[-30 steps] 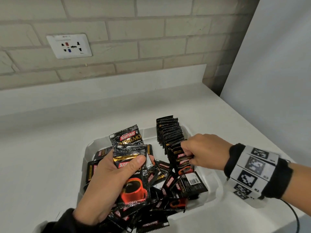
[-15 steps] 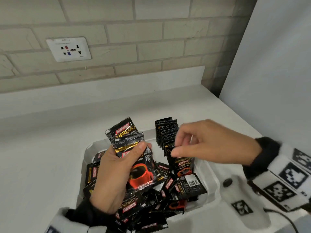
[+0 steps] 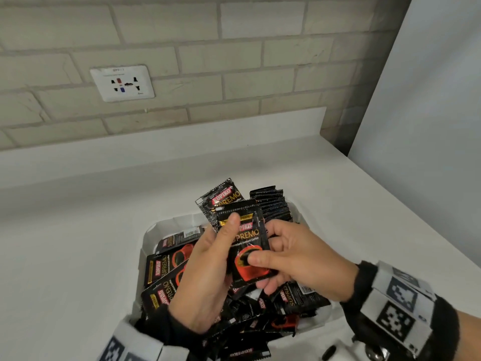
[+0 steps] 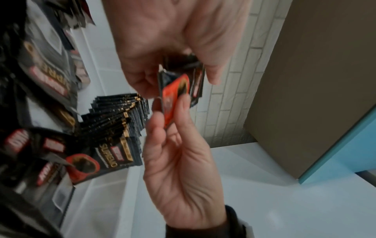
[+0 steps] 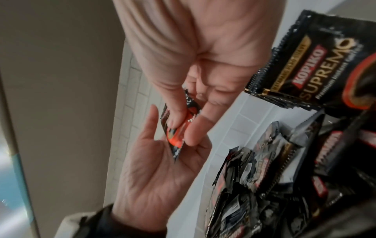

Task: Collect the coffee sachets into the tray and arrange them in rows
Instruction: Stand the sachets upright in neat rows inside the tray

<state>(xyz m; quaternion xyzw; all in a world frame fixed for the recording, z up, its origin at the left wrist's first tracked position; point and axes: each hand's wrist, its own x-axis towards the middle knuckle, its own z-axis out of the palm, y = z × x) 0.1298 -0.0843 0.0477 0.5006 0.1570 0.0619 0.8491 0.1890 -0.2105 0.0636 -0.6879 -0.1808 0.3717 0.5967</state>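
Black Kopiko sachets fill a white tray on the counter. My left hand grips a small stack of sachets upright above the tray, thumb across its front. My right hand pinches the front sachet of that stack by its lower edge, thumb on the red cup. The left wrist view shows the same pinch on the sachet, and so does the right wrist view. A row of upright sachets stands along the tray's far right side. Loose sachets lie heaped in the remaining space.
The white counter runs back to a brick wall with a socket plate. A grey panel closes off the right side, with the counter's edge just below it. Bare counter lies to the left of the tray.
My right hand left the upright row and came across to pinch the front sachet of the stack. My left hand raised the stack and brought it toward the middle.
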